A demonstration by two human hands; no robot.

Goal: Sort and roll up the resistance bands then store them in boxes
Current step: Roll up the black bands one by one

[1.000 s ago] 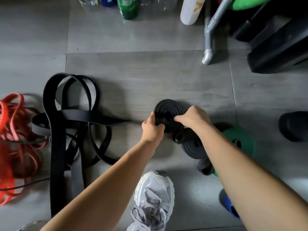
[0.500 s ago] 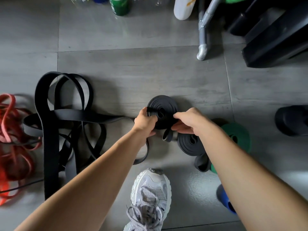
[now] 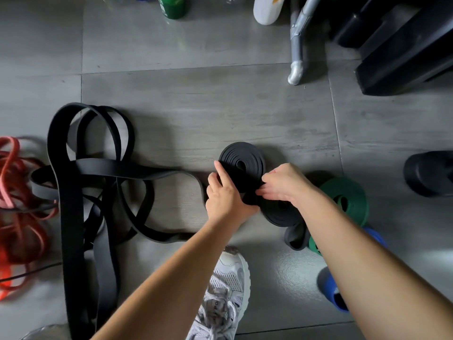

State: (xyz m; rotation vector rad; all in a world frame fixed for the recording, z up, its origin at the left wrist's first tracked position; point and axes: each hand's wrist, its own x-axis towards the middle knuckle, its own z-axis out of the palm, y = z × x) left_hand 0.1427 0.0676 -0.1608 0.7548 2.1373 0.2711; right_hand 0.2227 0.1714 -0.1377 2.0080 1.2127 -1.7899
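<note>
far left on the grey floor (image 3: pixel 245 106) lies a tangle of red bands (image 3: pixel 14 217), loose and unrolled. just beside it sprawls a heap of black bands (image 3: pixel 71 192), wide and narrow ones looped over each other, with one long wide one running down toward the bottom edge. from that heap a black tail (image 3: pixel 152 171) runs across the tiles to the right and curves in under the left hand (image 3: pixel 225 195).

that hand holds the left side of the roll (image 3: pixel 241 160), a tight black coil in the middle of the floor with its spiral face turned up. the forefinger lies straight along the coil's face and the other fingers are curled at its lower rim. the right hand (image 3: pixel 284 185) meets it from the other side, fingers bent and pinching the roll's lower right edge. whether the roll touches the floor i cannot tell.

below the arms a white shoe (image 3: pixel 225 290) points toward the roll. under the right wrist sits a second roll (image 3: pixel 279 217), also black, flat on the floor and partly hidden. just to its right is a green roll (image 3: pixel 348 195), also flat. nearer the person a blue thing (image 3: pixel 333 290) shows beside the forearm; what it is i cannot tell. far right stands a dark rounded object (image 3: pixel 429 173).

along the top edge are a green bottle (image 3: pixel 174 6), a white bottle (image 3: pixel 267 8), a grey metal leg (image 3: pixel 297 57) and black gear (image 3: pixel 404 45).
</note>
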